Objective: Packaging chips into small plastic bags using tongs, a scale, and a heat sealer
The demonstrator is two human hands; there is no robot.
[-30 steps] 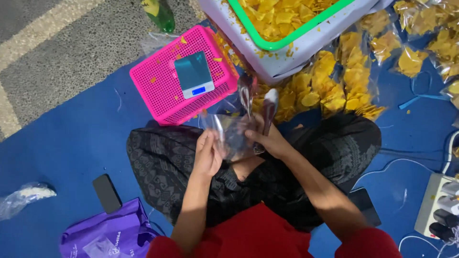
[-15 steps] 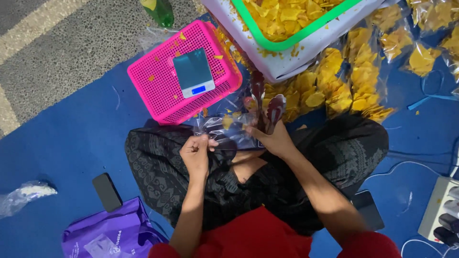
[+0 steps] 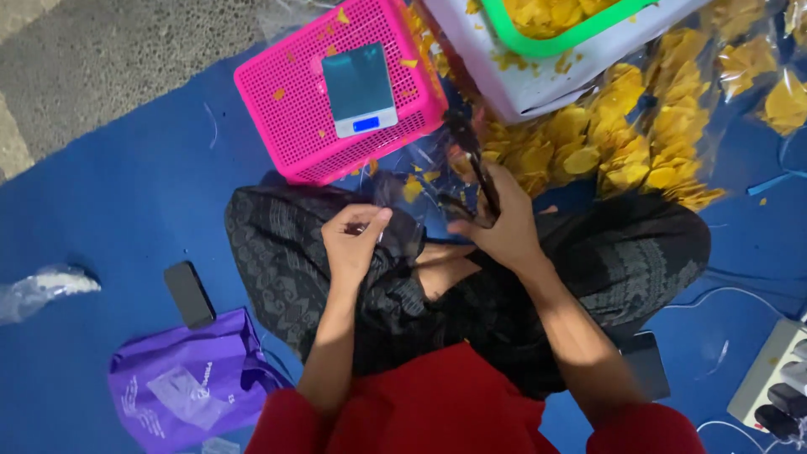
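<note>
- Here, as I read it from my remote seat, the step in hand is opening a clear plastic bag [image 3: 402, 220] over the lap: both hands pinch its edge, above the crossed legs in dark patterned cloth.
- The left hand [image 3: 353, 242] has its grip closed, thumb against fingers, on the near edge of the bag.
- The right hand [image 3: 503, 225] is curled tight on the far edge and also holds a dark, slim scoop-like tool [image 3: 476, 161]; its exact kind is too blurred to tell.
- A few yellow chips [image 3: 412, 188] show through or near the plastic; I cannot tell which.
- The next move, in my judgement, calls for spreading the mouth wide without letting the thin film slip, then reaching the chips nearby.
- Just beyond the hands stands a pink basket [image 3: 286, 101], upside down, with a small digital scale [image 3: 360, 89] on top.
- To its right a white tub with a green rim [image 3: 538, 84] holds chips, and filled bags of chips [image 3: 639, 143] lie beside it.
- The surface is a blue mat [image 3: 109, 202] on a grey floor; a dark phone [image 3: 188, 294], a purple bag [image 3: 181, 388] and a power strip [image 3: 769, 387] lie on it.
</note>
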